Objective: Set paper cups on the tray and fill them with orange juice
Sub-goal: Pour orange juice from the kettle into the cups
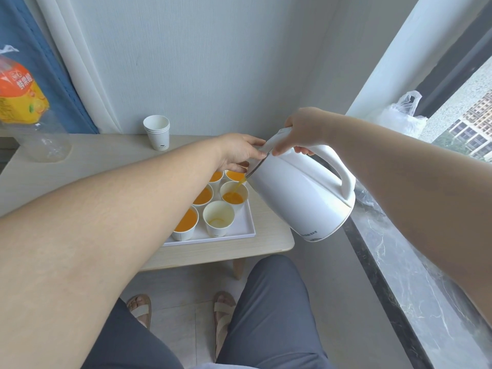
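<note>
Right hand (303,131) grips the tilted kettle (300,193) by its handle; left hand (239,153) pinches its lid (263,149).

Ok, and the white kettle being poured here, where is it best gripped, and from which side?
By the loop handle, from the side opposite the spout. The kettle is tipped spout-down over a cup, so a hand wrapped round the handle's top, as the right hand is, should control the tilt; the smooth body offers no hold.

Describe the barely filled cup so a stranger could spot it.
On the pale wooden table sits a white rectangular tray of white paper cups. The near-right cup has only an orange smear at its bottom; its neighbours hold far more juice.
</note>
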The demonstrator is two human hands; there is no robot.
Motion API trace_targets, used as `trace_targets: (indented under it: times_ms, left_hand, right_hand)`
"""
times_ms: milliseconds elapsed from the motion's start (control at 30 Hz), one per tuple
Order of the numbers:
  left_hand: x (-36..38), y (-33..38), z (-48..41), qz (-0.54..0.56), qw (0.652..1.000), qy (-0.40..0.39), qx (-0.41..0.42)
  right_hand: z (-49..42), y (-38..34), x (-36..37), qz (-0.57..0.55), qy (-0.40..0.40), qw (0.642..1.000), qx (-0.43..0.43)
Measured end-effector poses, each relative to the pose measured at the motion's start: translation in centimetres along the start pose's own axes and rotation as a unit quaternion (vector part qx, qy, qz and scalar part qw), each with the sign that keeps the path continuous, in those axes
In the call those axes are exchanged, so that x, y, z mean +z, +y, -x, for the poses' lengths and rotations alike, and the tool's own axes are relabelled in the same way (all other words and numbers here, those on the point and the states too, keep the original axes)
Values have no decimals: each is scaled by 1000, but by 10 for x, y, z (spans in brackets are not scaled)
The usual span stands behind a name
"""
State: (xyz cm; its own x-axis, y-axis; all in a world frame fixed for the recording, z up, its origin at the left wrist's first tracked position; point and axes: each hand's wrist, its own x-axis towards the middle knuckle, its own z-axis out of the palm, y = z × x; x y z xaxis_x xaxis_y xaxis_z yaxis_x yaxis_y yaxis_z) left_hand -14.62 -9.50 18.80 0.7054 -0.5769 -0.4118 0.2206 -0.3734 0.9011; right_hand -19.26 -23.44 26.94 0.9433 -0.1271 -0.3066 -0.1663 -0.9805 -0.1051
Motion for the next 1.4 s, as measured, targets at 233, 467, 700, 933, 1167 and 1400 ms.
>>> trace_targets:
  times_ms: [233, 467, 700, 933, 1167, 1400]
  left_hand:
    - [-2, 1, 1, 4, 1000, 2, 6]
    - [-4, 1, -1, 2, 1000, 3, 8]
    - [-5, 2, -1, 2, 1000, 1, 11]
    - [-4, 3, 1, 3, 1000, 1, 13]
    - [-4, 2, -1, 2, 1000, -1, 8]
    - [-5, 1, -3, 5, 1000, -2, 6]
  right_hand:
    - [-1, -2, -3, -1, -1, 1000, 1]
    - [-2, -5, -5, 4, -1, 1000, 2]
    - [-1, -6, -8, 24, -2, 1000, -1]
    - [-2, -7, -7, 37, -3, 999, 0]
    - [-6, -5, -7, 47, -2, 999, -8]
    - [-7, -6, -8, 70, -6, 997, -14]
